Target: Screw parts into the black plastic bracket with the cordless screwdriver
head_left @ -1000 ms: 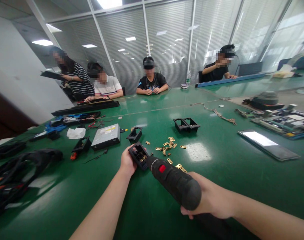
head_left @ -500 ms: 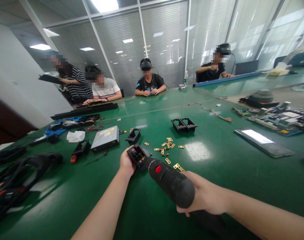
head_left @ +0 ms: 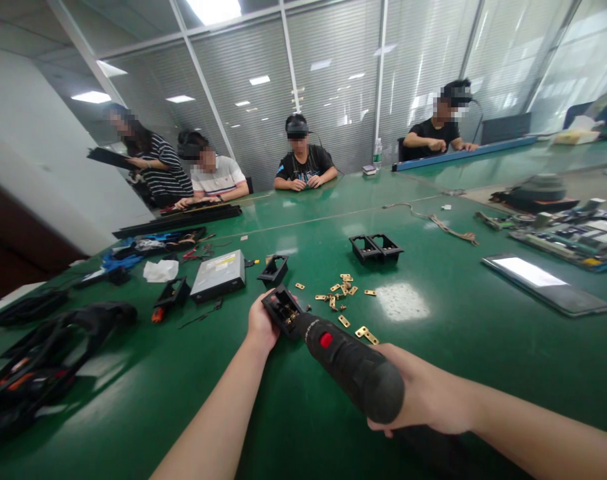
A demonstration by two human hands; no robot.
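My left hand [head_left: 261,325] grips a small black plastic housing [head_left: 282,309] with brass contacts inside, held on the green table [head_left: 458,333]. My right hand [head_left: 423,399] is wrapped round the thick black handle of an electric screwdriver [head_left: 353,370] with a red button. The screwdriver's tip points into the housing. Several loose brass metal pieces [head_left: 344,293] lie scattered just beyond the housing.
More black housings [head_left: 376,247] and another [head_left: 274,270] sit farther out, beside a silver disc drive [head_left: 219,274]. A flat panel [head_left: 546,282] and circuit boards [head_left: 578,237] lie right. Black cables and parts [head_left: 43,347] pile at left. Several people sit at the far side.
Both hands keep their grip on the housing and screwdriver. The view has shifted slightly, and the hands sit a little right of where they were.
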